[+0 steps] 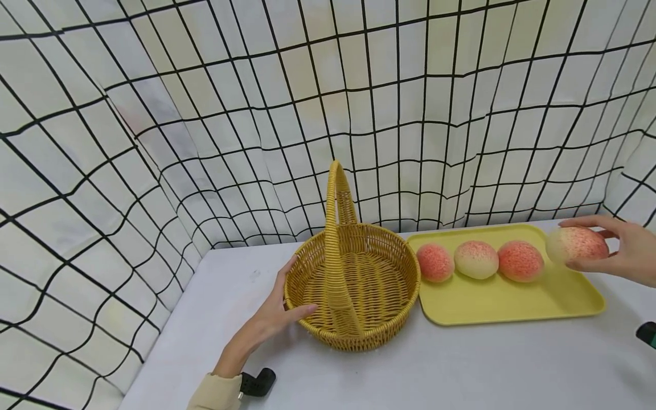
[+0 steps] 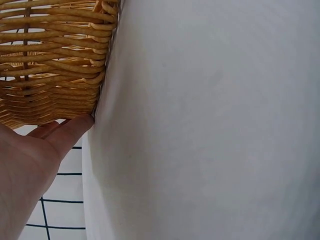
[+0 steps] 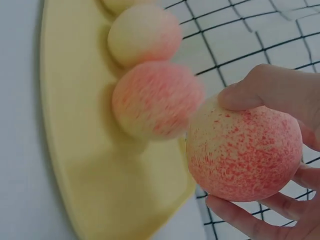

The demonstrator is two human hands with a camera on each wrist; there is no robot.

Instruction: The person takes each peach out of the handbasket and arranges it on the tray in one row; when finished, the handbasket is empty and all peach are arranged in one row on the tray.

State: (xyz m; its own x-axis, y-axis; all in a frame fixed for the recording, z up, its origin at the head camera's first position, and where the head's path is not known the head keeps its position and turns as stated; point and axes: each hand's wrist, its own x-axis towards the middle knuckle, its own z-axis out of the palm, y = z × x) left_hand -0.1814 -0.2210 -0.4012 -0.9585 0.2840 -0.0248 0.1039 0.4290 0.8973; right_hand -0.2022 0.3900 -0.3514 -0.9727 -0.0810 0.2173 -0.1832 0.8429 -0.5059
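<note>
A round golden wicker basket (image 1: 297, 273) with a tall arched handle stands on the table. My left hand (image 1: 279, 310) holds its near left side, thumb over the rim and fingers along the outer wall. In the left wrist view, fingertips of the left hand (image 2: 45, 155) reach low on the woven wall (image 2: 55, 65). My right hand (image 1: 627, 250) grips a pink-speckled peach (image 1: 579, 244) above the right end of a yellow tray (image 1: 512, 307). The right wrist view has thumb and fingers around this peach (image 3: 245, 155).
Three more peaches lie in a row along the tray: a small red one (image 1: 435, 262), a paler one (image 1: 476, 259) and a redder one (image 1: 520, 261). The tray sits right beside the basket. Black grid netting (image 1: 400, 119) over white cloth borders the white table (image 1: 389, 376).
</note>
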